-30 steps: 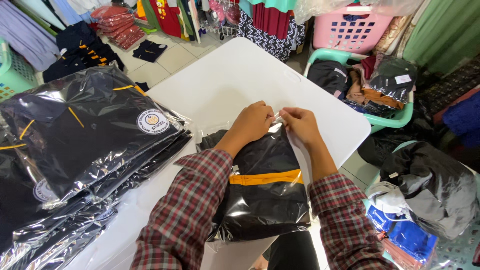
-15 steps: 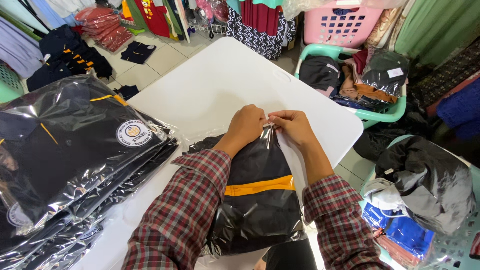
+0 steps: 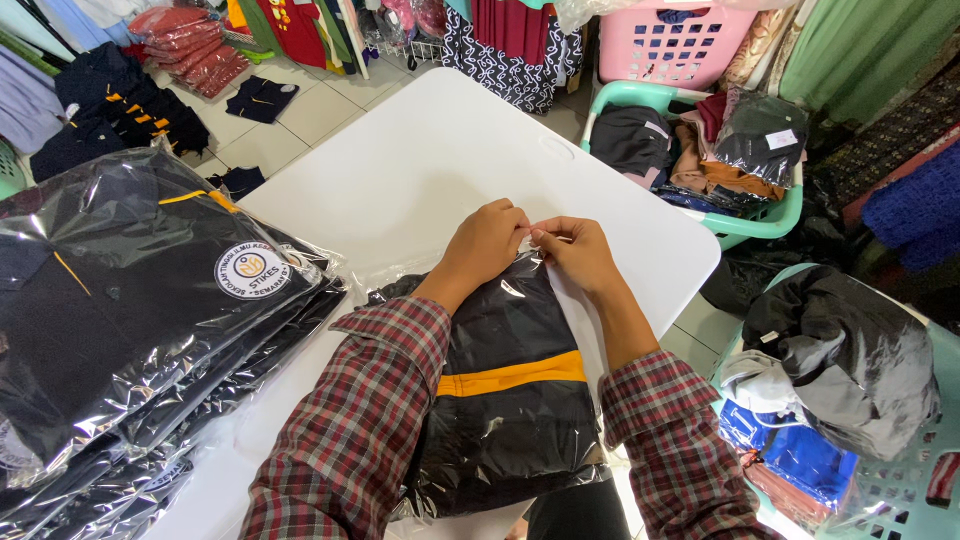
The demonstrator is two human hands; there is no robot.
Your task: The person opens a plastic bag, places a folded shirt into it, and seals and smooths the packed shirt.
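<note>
Left hand (image 3: 487, 243) and right hand (image 3: 577, 255) meet at the far edge of a bagged dark garment (image 3: 510, 390) with an orange band, lying on the near part of the white table (image 3: 420, 170). Fingertips of both are closed, apparently pinching the clear bag's flap; the grip itself is partly hidden. Bare tabletop extends beyond the hands. A stack of bagged garments (image 3: 130, 320) fills the left edge; a green basket (image 3: 750, 225) stands beyond the right edge.
</note>
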